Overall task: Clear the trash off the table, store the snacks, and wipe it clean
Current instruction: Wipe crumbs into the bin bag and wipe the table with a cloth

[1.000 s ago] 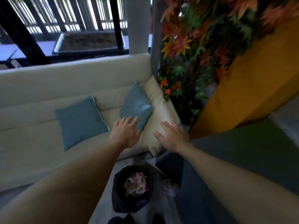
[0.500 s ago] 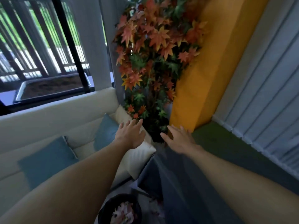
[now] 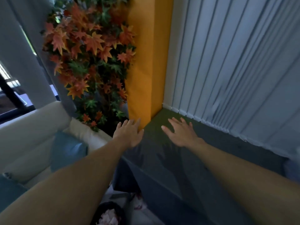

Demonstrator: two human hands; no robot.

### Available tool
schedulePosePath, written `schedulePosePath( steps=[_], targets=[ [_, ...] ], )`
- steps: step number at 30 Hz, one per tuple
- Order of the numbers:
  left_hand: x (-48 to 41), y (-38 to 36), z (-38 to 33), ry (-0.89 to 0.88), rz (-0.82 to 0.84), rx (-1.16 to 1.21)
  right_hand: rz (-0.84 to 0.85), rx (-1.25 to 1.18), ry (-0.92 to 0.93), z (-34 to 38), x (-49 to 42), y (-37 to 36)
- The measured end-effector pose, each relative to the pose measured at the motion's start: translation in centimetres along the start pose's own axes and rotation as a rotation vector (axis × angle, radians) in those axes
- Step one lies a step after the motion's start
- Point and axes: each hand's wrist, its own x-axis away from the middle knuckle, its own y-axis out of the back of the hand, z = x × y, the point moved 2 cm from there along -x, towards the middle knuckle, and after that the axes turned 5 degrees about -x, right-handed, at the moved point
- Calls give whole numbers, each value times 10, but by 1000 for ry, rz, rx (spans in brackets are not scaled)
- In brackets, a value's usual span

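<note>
both arms reach forward, bare, with nothing in either grip. the left hand [image 3: 128, 135] is spread flat, fingers apart and palm down, held over the near edge of the table [image 3: 215, 143], just in front of the foot of the orange pillar [image 3: 144, 62]. the right hand [image 3: 180, 135] is likewise open, fingers fanned, hovering over the table's dark grey-green top; whether either palm touches the surface cannot be told. the two hands are near each other, side by side, with a strip of bare table between them.

the trash sits low in the view, well below and behind both hands: a black bin [image 3: 108, 213] at the bottom edge, under the left forearm, holds crumpled pinkish-white paper [image 3: 108, 217]. a small pale scrap [image 3: 138, 202] lies just beside the bin, by the table's side, too blurred to identify.

to the left are a cream sofa [image 3: 32, 133] with a blue cushion [image 3: 68, 151], and a plant with orange and green leaves [image 3: 90, 54] standing between sofa and pillar. pale vertical blinds [image 3: 235, 62] hang along the table's far right side.
</note>
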Motion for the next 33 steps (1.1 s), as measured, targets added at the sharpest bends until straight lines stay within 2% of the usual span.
schedulePosePath(
  steps=[8,21,33],
  targets=[
    [-19,-3,-84,-134,55,-27,-52,-20,-106,-78,32,19],
    [-87,-7,-221,-224,-8,-5,-113,-23,-141,-208,19,53],
    [-129,-50,-271,-210,29,47,-56,-67,-146,-288,-1,27]
  ],
)
